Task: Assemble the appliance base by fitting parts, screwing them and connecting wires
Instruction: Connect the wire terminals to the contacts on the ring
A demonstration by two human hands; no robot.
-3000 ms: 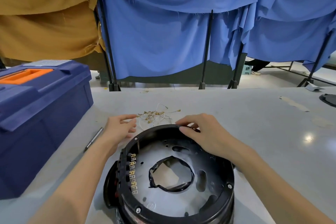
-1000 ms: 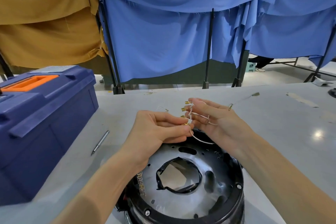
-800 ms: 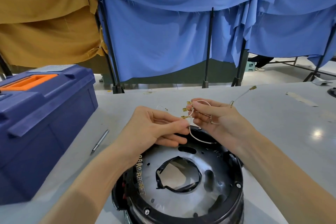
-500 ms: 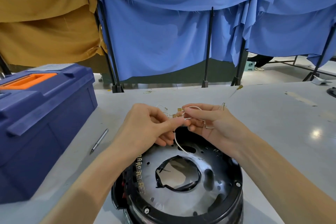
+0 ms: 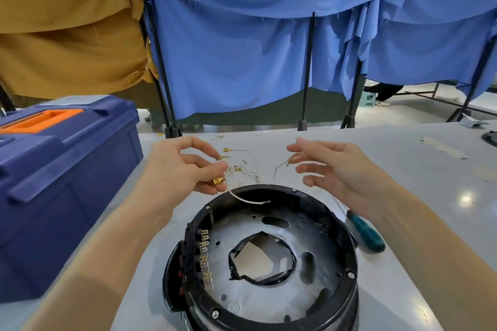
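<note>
Fingers of our left hand pinch the white wires with brass terminals, above the appliance base at the bench's near edge. Our right hand is released, fingers spread.

Room around the appliance base

Left of the base, the blue toolbox walls off that side, with only a narrow strip of table between them. A teal-handled screwdriver lies just right of the base, and bare tabletop runs wide beyond it. Over the far rim, the left hand pinches dangling wires. The right hand hangs there with fingers spread, and a gap separates the two hands.
</note>
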